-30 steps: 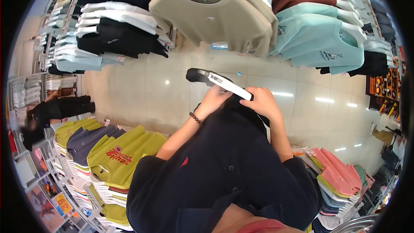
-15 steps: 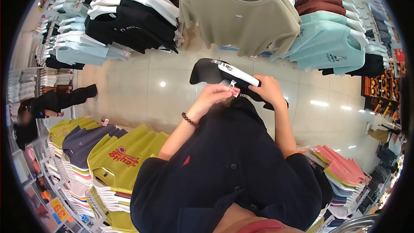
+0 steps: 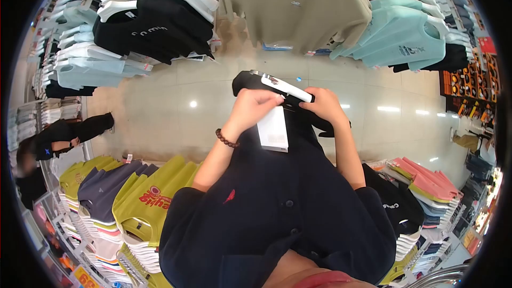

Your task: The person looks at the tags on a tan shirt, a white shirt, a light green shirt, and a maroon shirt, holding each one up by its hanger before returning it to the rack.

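1. The dark garment [image 3: 249, 82] is in mid-air at chest height, in front of the person and above the tiled floor [image 3: 160, 112]. It hangs on a white hanger [image 3: 282, 88] held between both hands.
2. The right hand [image 3: 322, 106] closes its grip around the near end of the hanger. This hand seems to carry the weight. It keeps the bar roughly level, so the cloth drapes off it and does not bunch.
3. The left hand [image 3: 253, 105] is on the garment just below the hanger, with its fingers curled in. Its grip pinches the top of a white tag [image 3: 272, 129], which hangs flat below the knuckles with its face turned up toward the person. Held this way, the card likely stays readable.
4. A beaded bracelet [image 3: 225, 138] sits on the left wrist. It touches nothing being handled.
5. Both forearms reach forward and come together on the hanger, which keeps the garment clear of the person's own dark top.
6. Racks stand well apart beyond the hands. One carries a beige shirt [image 3: 296, 8], one mint shirts [image 3: 400, 37] and one black shirts [image 3: 154, 26], all hung facing the aisle.
7. Folded yellow-green shirts [image 3: 154, 197] are stacked low on the left, and pink shirts [image 3: 426, 181] are stacked low on the right.
8. Another person [image 3: 58, 138] stands far off at the left edge and has no part in this.
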{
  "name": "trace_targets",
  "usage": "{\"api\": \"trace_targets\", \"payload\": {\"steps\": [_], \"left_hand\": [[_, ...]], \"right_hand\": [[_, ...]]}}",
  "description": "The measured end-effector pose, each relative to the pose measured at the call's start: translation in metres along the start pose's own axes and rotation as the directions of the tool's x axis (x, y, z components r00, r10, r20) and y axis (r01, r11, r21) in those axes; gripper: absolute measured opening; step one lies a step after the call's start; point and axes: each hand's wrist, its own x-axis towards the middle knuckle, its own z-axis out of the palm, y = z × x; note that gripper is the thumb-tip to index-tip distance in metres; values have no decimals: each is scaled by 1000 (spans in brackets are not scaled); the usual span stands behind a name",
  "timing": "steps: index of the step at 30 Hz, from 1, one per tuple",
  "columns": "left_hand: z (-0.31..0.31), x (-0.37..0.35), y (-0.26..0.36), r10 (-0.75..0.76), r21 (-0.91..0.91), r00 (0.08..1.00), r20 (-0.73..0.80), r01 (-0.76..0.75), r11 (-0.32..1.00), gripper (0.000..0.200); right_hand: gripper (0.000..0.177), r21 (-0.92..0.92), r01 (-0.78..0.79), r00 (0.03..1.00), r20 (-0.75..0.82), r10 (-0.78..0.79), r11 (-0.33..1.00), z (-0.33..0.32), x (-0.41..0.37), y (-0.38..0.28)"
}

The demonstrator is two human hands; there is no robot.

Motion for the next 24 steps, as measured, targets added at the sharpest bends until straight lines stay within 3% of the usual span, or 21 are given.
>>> {"api": "trace_targets", "payload": {"steps": [1, 2, 7, 9, 15, 24], "left_hand": [[-1, 2, 2, -141, -169, 990, 24, 143, 975, 16], [0, 5, -2, -105, -242, 994, 13, 105, 965, 18], [5, 13, -8, -188, -220, 979, 75, 201, 955, 19], [8, 12, -8, -228, -291, 969, 98, 247, 924, 19], [17, 5, -14, -205, -394, 976, 73, 217, 893, 19], [21, -7, -24, -179, -252, 984, -6, 172, 952, 17]], "right_hand": [[32, -1, -14, 1000, -2, 14, 1000, 1, -3, -2], [32, 42, -23, 1000, -1, 23, 999, 1, -6, -5], [32, 106, -20, 999, -28, 24, 994, 4, -13, -2], [32, 171, -68, 996, -50, 78, 983, 5, -15, -2], [31, 184, -97, 993, -51, 109, 978, 0, -21, -7], [32, 146, -92, 995, -29, 97, 985, 5, -25, -13]]}}
